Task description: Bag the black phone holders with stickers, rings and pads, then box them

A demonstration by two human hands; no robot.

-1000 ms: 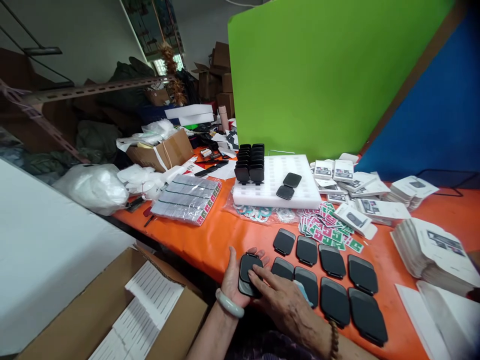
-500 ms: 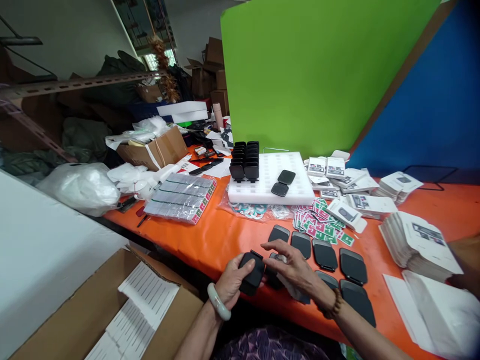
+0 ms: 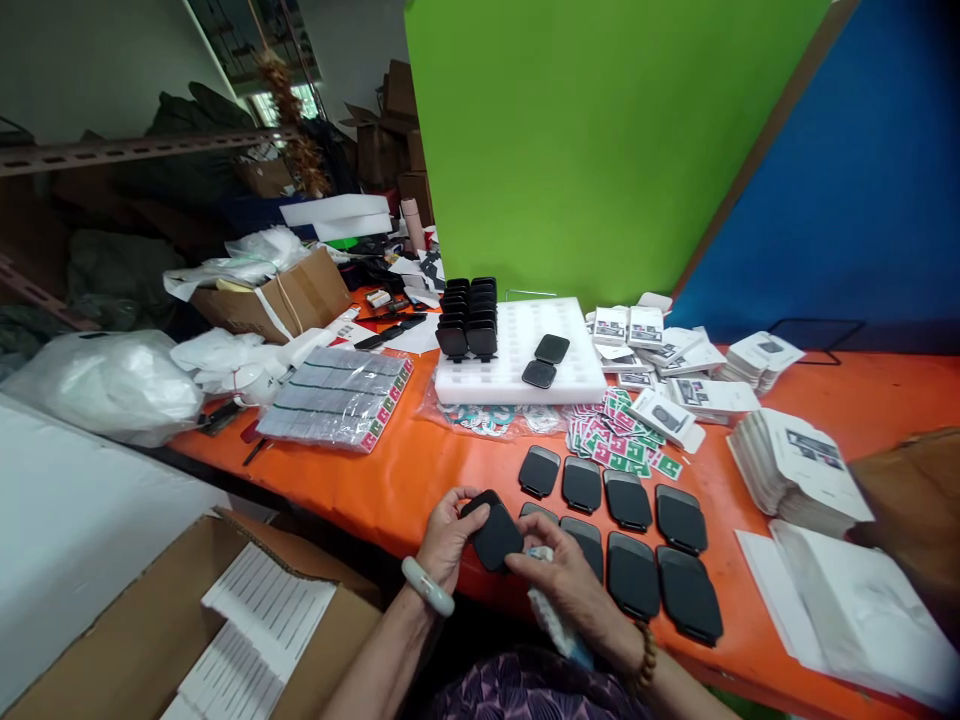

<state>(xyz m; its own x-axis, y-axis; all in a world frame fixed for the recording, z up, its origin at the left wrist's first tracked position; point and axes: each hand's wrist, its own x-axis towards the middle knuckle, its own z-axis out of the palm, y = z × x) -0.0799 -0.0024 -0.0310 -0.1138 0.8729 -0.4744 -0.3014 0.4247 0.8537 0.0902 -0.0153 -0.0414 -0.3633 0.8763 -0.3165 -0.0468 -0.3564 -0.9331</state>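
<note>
My left hand [image 3: 444,533] is closed round a flat black rounded-square case [image 3: 495,535] at the near edge of the orange table [image 3: 420,465]. My right hand [image 3: 561,580] touches the case's lower right corner with its fingertips and keeps a white-and-blue cloth [image 3: 551,615] tucked under the palm. Several more black cases [image 3: 628,540] lie in two rows just right of my hands. Farther back a white foam tray [image 3: 525,360] carries upright black cases [image 3: 466,318] and two flat ones [image 3: 545,360].
Green and pink cards [image 3: 615,440] lie behind the rows. White printed boxes [image 3: 795,465] are stacked at right. Bundled packs [image 3: 334,398] lie at left. An open cardboard box [image 3: 247,620] with white sheets stands below the table edge. Green and blue boards rise behind.
My right hand came back from above the rows onto the case held in my left hand, and the cloth now shows under it. The view shifted rightward.
</note>
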